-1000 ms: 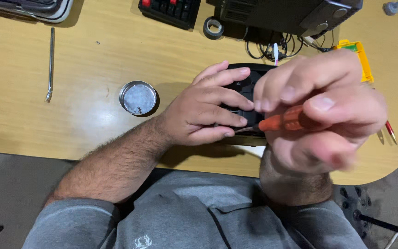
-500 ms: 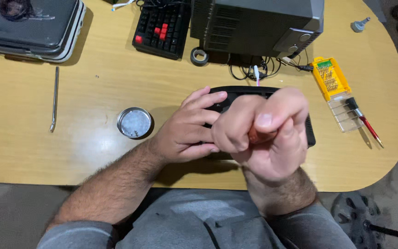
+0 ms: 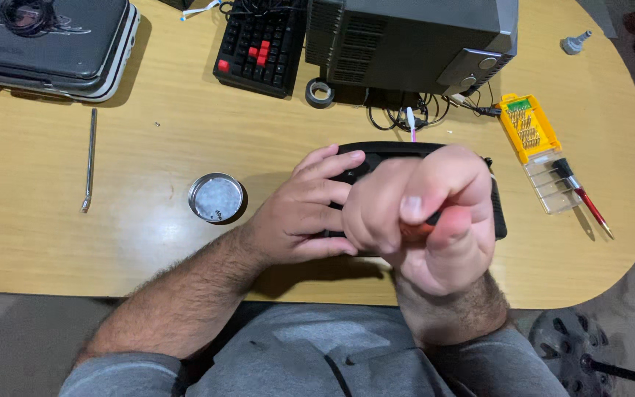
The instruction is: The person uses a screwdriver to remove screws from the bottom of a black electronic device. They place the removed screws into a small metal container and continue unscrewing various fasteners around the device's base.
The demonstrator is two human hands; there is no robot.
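Observation:
A flat black device (image 3: 398, 151) lies on the wooden table (image 3: 134, 250) in front of me, mostly covered by my hands. My left hand (image 3: 304, 207) rests flat on its left part, fingers spread across it. My right hand (image 3: 428, 213) is raised above the device, fist closed around an orange-handled screwdriver (image 3: 414, 229) of which only a sliver of handle shows between the fingers. The tip is hidden.
A small round metal dish (image 3: 217, 198) sits left of my hands. A metal rod (image 3: 90, 158), a grey case (image 3: 49, 45), a black keyboard with red keys (image 3: 259, 45), a tape roll (image 3: 320, 93), a grey computer box (image 3: 413, 40), a yellow bit set (image 3: 529, 128) and a red screwdriver (image 3: 586, 198) surround them.
The camera has pulled back and up, so more of the table's far side shows. My right hand stays fisted on the screwdriver and now covers more of its handle; my left hand stays on the device.

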